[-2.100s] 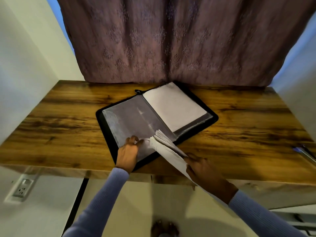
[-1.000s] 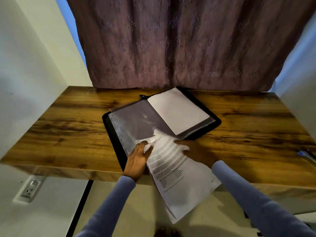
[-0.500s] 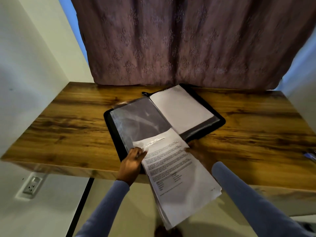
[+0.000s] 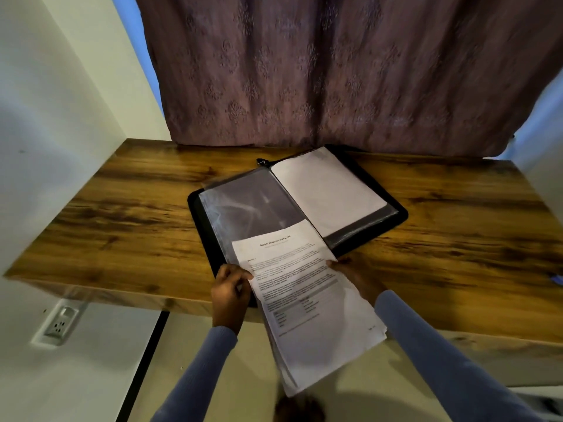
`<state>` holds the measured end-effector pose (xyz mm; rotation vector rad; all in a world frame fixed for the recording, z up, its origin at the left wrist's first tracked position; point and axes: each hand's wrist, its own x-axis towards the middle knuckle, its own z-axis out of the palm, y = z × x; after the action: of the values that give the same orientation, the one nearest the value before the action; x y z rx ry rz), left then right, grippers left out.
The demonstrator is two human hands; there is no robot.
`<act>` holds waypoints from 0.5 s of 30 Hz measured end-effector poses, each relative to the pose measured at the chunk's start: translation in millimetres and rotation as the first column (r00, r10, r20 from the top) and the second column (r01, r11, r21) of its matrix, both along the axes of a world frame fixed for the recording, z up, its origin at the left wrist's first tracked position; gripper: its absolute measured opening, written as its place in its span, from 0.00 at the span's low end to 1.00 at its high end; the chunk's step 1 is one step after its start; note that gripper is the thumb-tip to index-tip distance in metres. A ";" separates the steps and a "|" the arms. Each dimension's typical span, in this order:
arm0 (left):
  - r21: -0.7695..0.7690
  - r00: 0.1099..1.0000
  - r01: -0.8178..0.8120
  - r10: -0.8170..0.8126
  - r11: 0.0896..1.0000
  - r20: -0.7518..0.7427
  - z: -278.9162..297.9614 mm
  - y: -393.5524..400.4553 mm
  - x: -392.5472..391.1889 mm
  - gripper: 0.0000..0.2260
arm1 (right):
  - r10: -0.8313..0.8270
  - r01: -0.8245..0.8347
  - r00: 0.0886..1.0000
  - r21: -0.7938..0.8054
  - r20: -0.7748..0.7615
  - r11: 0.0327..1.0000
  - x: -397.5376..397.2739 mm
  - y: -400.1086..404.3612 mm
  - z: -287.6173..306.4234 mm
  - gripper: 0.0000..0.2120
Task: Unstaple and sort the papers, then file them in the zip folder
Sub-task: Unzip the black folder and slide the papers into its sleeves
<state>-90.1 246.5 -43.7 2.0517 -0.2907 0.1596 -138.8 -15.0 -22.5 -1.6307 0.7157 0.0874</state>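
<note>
I have a stack of papers (image 4: pixel 307 300) between my two hands, its printed top sheet facing up at me. My left hand (image 4: pixel 230 292) grips the stack's left edge, the fingers (image 4: pixel 240 274) curled over onto the top sheet near its upper corner. My right hand (image 4: pixel 355 277) holds the right edge; a fingertip lies on the margin of the page, and the others are under the stack, so I cannot tell how they lie, though they seem to be carrying the paper from below. Both sleeves (image 4: pixel 441 354) are light blue.

The far end of the stack lies past my fingers over the near corner of the zip folder (image 4: pixel 393 202), and the near end hangs off the front edge of the desk (image 4: pixel 122 214) toward me. The folder lies open and flat just beyond my fingers, turned at an angle. Its left half shows a clear plastic sleeve (image 4: pixel 253 205) over a dark backing; its right half holds a blank white sheet (image 4: pixel 329 190). The zipper pull (image 4: pixel 261 161) shows at the folder's far corner.

Well to the right of my right fingers, at the picture's edge, a small blue thing (image 4: pixel 557 280) lies on the desk, too cut off to name. Behind the desk hangs a mauve patterned curtain (image 4: pixel 304 71). Below and left of my left hand, a wall socket (image 4: pixel 59 322) sits under the desk.
</note>
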 end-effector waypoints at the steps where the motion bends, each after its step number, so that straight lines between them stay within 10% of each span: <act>1: -0.021 0.999 -0.025 0.025 0.999 -0.023 2.9 -1.6 -1.4 0.10 | 0.063 -0.063 0.998 0.001 -0.017 0.998 -9.6 -2.1 2.8 0.12; 4: -0.063 0.998 -0.056 0.053 0.996 -0.045 4.1 -1.2 0.1 0.12 | 0.195 -0.177 0.977 0.184 -0.083 0.967 -39.4 -17.3 4.7 0.15; 15: -0.111 0.987 0.045 -0.061 0.993 -0.146 25.1 9.2 18.1 0.11 | 0.049 -0.034 0.984 0.091 -0.169 0.995 -24.3 -15.7 3.7 0.19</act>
<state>-72.0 255.6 -18.6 1.9353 -0.2390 -0.0112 -163.1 -30.7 -18.8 -1.5665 0.7980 0.2879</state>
